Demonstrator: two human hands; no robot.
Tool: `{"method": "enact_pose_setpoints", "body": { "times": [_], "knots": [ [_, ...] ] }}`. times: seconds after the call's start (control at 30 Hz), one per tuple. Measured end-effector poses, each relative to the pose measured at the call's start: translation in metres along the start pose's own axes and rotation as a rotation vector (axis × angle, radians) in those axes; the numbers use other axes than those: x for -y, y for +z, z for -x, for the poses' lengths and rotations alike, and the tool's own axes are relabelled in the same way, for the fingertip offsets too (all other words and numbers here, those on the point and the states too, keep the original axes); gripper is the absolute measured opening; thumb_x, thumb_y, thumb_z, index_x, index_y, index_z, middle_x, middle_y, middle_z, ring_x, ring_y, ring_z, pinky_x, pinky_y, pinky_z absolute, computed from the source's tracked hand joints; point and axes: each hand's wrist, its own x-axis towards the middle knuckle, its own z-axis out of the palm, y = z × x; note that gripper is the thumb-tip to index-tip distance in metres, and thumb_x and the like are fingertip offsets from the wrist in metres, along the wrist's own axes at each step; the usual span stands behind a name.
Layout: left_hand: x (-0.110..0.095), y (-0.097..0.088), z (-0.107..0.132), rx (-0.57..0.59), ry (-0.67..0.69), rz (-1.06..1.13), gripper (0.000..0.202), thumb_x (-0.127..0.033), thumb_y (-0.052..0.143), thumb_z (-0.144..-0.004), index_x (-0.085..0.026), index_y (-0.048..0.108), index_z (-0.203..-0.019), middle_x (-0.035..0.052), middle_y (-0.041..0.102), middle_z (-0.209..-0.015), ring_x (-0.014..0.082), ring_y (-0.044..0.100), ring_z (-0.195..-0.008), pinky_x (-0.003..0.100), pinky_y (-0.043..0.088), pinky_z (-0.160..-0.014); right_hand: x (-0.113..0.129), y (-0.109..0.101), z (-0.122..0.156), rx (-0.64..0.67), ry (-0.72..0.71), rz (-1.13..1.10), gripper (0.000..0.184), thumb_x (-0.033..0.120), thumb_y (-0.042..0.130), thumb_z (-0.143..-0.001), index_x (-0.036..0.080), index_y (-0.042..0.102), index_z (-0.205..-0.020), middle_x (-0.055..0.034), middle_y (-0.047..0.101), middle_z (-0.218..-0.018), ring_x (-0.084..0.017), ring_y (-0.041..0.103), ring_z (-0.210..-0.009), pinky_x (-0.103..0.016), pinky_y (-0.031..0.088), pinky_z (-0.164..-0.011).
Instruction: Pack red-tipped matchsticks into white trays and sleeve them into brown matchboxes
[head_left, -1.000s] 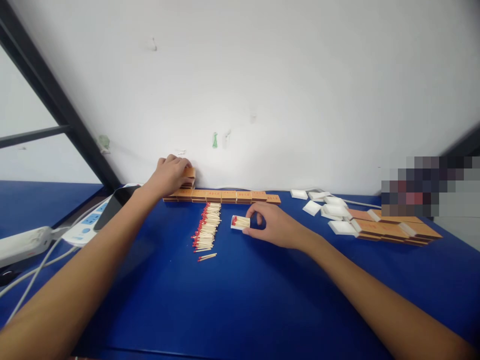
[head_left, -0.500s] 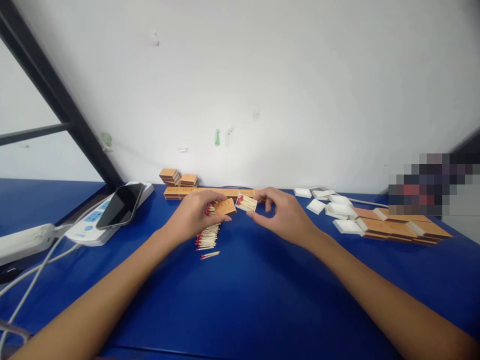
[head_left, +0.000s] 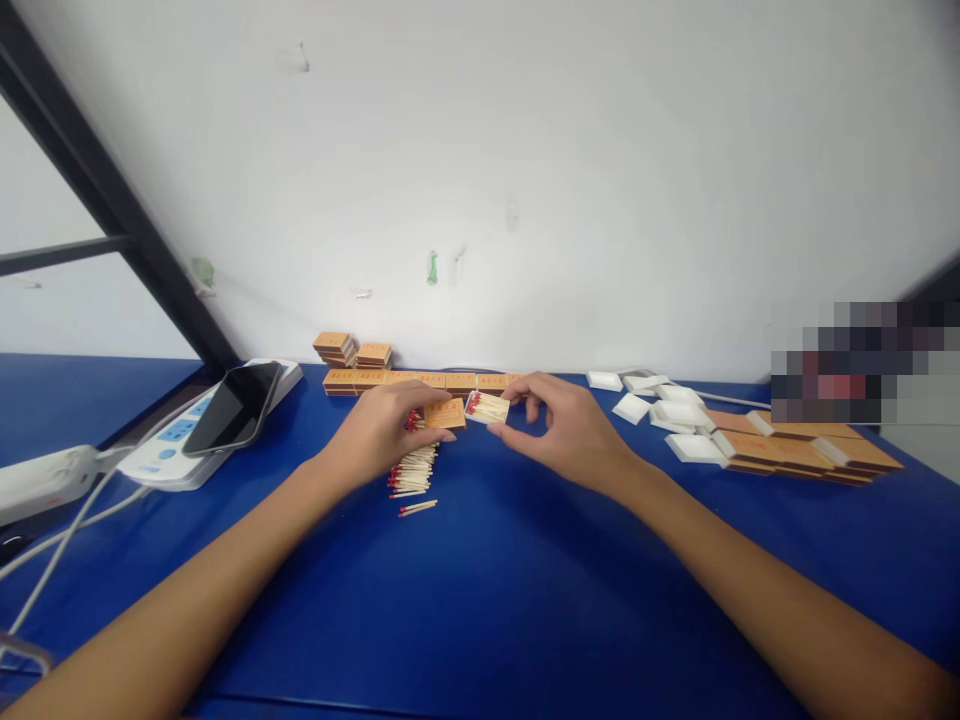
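Since it quit the stack (head_left: pixel 373 355), the left hand (head_left: pixel 375 426) holds a sleeve (head_left: pixel 445 413).

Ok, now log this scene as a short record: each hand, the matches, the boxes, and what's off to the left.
Left hand: holds an orange matchbox sleeve
Right hand: holds a white matchbox tray of matches, red heads toward the sleeve
Loose matches: piled on the blue table, heads leftward
Back: row of matchboxes along the wall
Right side: white trays beside stacked orange boxes
Left side: smartphone resting on a power strip
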Motion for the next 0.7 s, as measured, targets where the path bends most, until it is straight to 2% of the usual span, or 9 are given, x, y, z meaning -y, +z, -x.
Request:
{"method": "enact_pose_setpoints", "body": {
  "times": [0.4, 0.7],
  "knots": [
    [0.001, -0.001, 0.001, 0.022, -0.042, 0.073, 0.044, -0.042, 0.083, -0.087, -0.018, 0.072, -0.122, 0.0081, 0.079, -0.110, 0.0241, 0.074, -0.097, 0.034, 0.056, -0.082, 0.006, -0.004, 0.000, 0.086, -0.005, -0.030, 0.025, 0.033, 0.081, -0.084, 0.022, 0.067, -0.102, -0.0005, 0.064, -0.086, -0.015, 0.057, -0.071, -0.031, 0.043, -0.069],
    [0.003, 0.000, 0.001, 0.035, -0.005, 0.081, 0.046, -0.044, 0.082, -0.086, -0.016, 0.073, -0.122, 0.0101, 0.078, -0.113, 0.0252, 0.074, -0.098, 0.036, 0.056, -0.084, -0.005, -0.008, -0.003, 0.174, 0.007, -0.155, 0.030, 0.035, 0.085, -0.084, 0.022, 0.073, -0.108, 0.0017, 0.062, -0.082, -0.013, 0.056, -0.070, -0.029, 0.044, -0.068]
  ]
}}
